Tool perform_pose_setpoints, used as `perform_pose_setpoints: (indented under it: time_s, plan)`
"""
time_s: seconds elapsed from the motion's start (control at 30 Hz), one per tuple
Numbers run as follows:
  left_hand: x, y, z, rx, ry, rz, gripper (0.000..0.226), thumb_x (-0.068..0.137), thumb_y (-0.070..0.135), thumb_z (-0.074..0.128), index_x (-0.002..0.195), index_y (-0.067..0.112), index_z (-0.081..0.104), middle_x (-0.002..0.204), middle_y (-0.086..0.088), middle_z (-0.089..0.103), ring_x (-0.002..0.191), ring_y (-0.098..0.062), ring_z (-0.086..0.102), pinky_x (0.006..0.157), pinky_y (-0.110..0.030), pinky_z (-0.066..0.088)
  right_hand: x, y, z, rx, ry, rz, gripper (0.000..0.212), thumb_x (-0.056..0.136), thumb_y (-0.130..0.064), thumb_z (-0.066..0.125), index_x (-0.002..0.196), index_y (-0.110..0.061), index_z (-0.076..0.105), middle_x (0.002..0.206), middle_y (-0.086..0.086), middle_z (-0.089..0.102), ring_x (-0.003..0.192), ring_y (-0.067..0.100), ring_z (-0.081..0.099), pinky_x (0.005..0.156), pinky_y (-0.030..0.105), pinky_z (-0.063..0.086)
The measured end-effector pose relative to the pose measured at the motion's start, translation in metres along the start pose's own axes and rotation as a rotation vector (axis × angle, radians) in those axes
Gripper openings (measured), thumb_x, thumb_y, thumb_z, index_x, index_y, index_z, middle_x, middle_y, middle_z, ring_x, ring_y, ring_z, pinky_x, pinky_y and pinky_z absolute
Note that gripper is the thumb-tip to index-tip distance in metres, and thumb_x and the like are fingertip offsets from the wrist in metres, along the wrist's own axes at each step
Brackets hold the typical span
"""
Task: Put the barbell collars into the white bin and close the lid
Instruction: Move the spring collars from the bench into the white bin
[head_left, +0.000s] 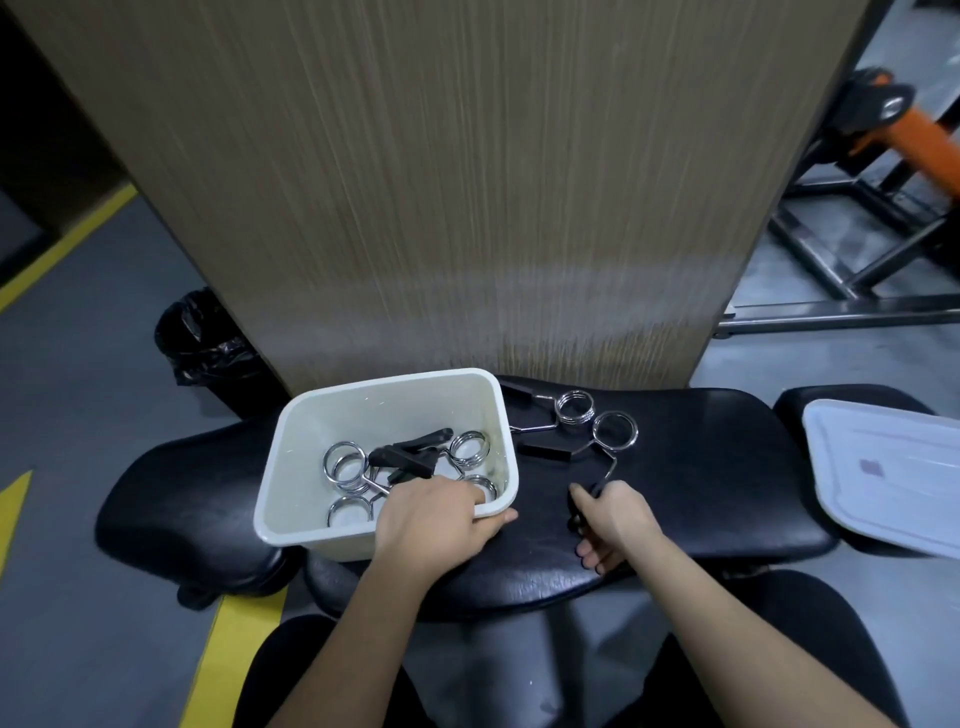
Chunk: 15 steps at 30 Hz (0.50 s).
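A white bin (395, 395) stands open on a black padded bench (701, 467) and holds several chrome spring collars (345, 465) with black handles. My left hand (436, 519) grips the bin's near right rim, fingers inside. Two more collars lie on the bench right of the bin: one (574, 408) close to the bin's far corner, the other (615, 431) beside it. My right hand (613, 522) is closed around the black handle of that second collar, which still rests on the pad. The white lid (888, 467) lies flat at the far right.
A tall wooden panel (467, 182) rises directly behind the bench. A black-lined waste bin (208, 343) stands on the grey floor at left. Black and orange gym equipment (883, 156) fills the upper right. My dark-clothed legs are below the bench.
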<state>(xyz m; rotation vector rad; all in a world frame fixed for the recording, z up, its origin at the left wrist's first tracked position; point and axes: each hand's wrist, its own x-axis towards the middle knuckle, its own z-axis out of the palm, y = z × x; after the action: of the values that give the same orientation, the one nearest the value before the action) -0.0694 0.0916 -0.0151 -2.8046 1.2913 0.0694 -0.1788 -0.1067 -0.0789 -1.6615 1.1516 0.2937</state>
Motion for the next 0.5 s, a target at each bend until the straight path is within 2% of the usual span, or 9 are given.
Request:
perform_pose_setpoints:
  time_s: [0.07, 0.13, 0.27, 0.37, 0.5]
  plan:
    - [-0.002, 0.001, -0.004, 0.004, -0.015, -0.012, 0.06, 0.084, 0.081, 0.034, 0.073, 0.025, 0.055, 0.086, -0.001, 0.07, 0.086, -0.028, 0.064, 0.066, -0.034, 0.039, -0.007, 0.004, -0.002, 0.016, 0.014, -0.032, 0.055, 0.093, -0.048, 0.056, 0.076, 0.003, 0.065, 0.061, 0.022, 0.072, 0.055, 0.037, 0.073, 0.049, 0.041, 0.06]
    - [-0.004, 0.004, -0.009, -0.003, -0.033, -0.02, 0.058, 0.086, 0.078, 0.036, 0.072, 0.025, 0.056, 0.089, -0.002, 0.071, 0.088, -0.03, 0.064, 0.066, -0.034, 0.039, -0.016, 0.009, -0.003, 0.004, 0.034, -0.063, 0.046, 0.091, -0.044, 0.059, 0.073, -0.002, 0.066, 0.061, 0.016, 0.073, 0.056, 0.031, 0.074, 0.051, 0.04, 0.062]
    - [-0.01, 0.008, -0.018, 0.023, -0.06, 0.001, 0.062, 0.09, 0.074, 0.035, 0.084, 0.02, 0.066, 0.097, -0.006, 0.071, 0.093, -0.033, 0.065, 0.07, -0.036, 0.041, -0.032, 0.021, -0.005, -0.146, 0.149, -0.122, 0.035, 0.089, -0.035, 0.052, 0.068, -0.01, 0.065, 0.059, 0.006, 0.072, 0.046, 0.021, 0.069, 0.046, 0.03, 0.057]
    - [-0.018, 0.01, -0.022, 0.01, -0.075, 0.021, 0.063, 0.091, 0.073, 0.036, 0.092, 0.019, 0.07, 0.101, -0.008, 0.071, 0.097, -0.034, 0.064, 0.075, -0.036, 0.044, -0.036, 0.035, -0.013, -0.193, 0.244, -0.15, 0.035, 0.091, -0.033, 0.047, 0.076, -0.007, 0.066, 0.064, 0.007, 0.073, 0.046, 0.02, 0.07, 0.057, 0.037, 0.062]
    - [-0.03, 0.022, -0.017, 0.02, -0.047, 0.069, 0.064, 0.091, 0.072, 0.036, 0.094, 0.019, 0.071, 0.101, -0.008, 0.072, 0.096, -0.034, 0.065, 0.072, -0.036, 0.041, -0.038, 0.046, -0.039, -0.027, 0.369, -0.189, 0.027, 0.097, -0.022, 0.046, 0.083, -0.006, 0.063, 0.06, 0.012, 0.072, 0.043, 0.024, 0.07, 0.049, 0.042, 0.061]
